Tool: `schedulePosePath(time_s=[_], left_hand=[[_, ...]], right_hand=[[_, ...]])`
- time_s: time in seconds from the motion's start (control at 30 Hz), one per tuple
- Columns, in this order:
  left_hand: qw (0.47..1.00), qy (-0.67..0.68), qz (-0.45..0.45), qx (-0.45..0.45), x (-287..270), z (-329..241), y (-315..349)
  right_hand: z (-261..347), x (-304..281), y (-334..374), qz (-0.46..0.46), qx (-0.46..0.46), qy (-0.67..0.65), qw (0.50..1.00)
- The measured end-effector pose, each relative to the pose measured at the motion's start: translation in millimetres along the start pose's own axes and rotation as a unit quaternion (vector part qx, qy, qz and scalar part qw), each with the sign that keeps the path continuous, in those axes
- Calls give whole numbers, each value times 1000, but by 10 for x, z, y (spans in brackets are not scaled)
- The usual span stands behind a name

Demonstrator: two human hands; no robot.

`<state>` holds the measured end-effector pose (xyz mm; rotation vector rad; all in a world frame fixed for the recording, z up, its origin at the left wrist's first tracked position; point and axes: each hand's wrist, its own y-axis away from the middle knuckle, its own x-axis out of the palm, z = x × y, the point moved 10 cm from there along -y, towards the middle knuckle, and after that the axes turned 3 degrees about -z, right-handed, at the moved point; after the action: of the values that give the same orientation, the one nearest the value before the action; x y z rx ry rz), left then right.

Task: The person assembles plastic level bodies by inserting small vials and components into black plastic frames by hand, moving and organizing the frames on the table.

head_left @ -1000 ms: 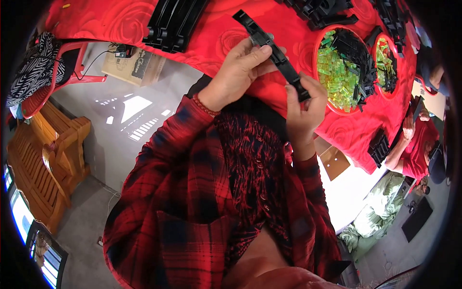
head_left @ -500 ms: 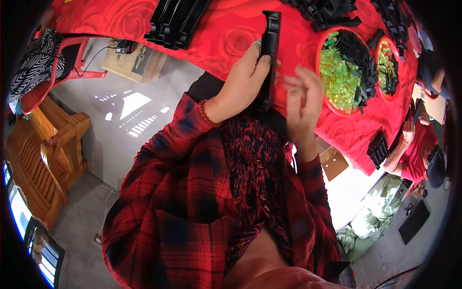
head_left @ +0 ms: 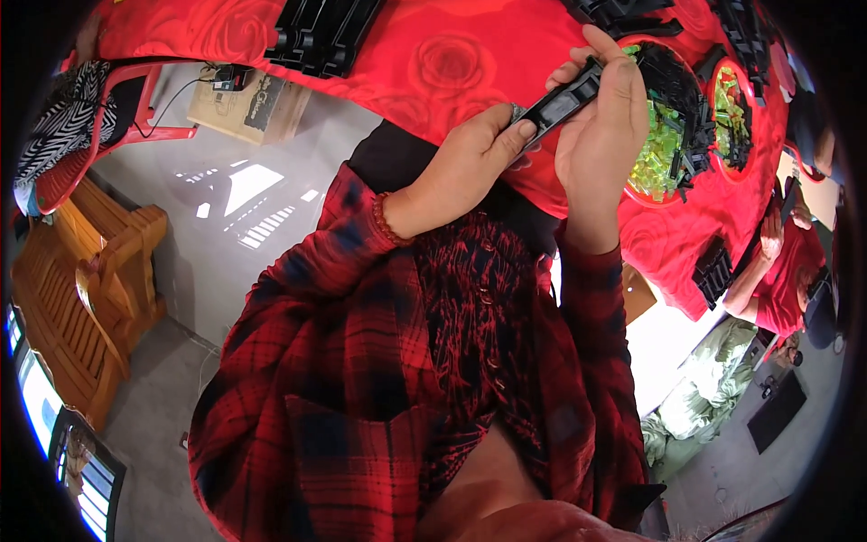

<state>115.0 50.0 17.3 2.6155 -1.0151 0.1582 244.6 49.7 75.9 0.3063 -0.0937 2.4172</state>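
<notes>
A long, narrow black plastic part (head_left: 564, 104) is held at a slant above the front of the red cloth. My left hand (head_left: 461, 167) grips its lower end, thumb on top. At its upper end is my right hand (head_left: 610, 135), with fingers behind the part and thumb raised along its right side; it is closed round that end. Just right of this hand sits a red-rimmed bowl (head_left: 652, 200) of translucent yellow-green pieces (head_left: 664, 149) and small black strips (head_left: 682, 99). My right hand covers the bowl's left side.
Black plastic parts (head_left: 325, 32) lie at the table's far left, with more (head_left: 623, 16) at the back. A second bowl (head_left: 748, 117) stands further right. Another stack of black parts (head_left: 713, 271) is near a person in red (head_left: 781, 294). A wooden bench (head_left: 81, 280) is at left.
The black part has tilted from near upright to a slant and shifted right. My right hand has risen and closed round its upper end, while my left hand keeps its grip.
</notes>
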Motion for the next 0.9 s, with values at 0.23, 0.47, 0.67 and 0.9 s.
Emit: schedulePosePath(time_s=[0.23,0.47,0.67,0.9], left_hand=[[999,-16,-9,33,53,-136,55],[993,-106,-46,23,-12,-101,68],[992,-98,-73,26,-34,-32,53],[993,-99,-58,-1,-25,64,94]], right_hand=[[125,-37,63,2,-40,-106,994],[97,-71,106,-22,-27,-149,988],[69,-116,121,-34,-42,-128,990],[21,-105,184,-24,-40,-107,993]])
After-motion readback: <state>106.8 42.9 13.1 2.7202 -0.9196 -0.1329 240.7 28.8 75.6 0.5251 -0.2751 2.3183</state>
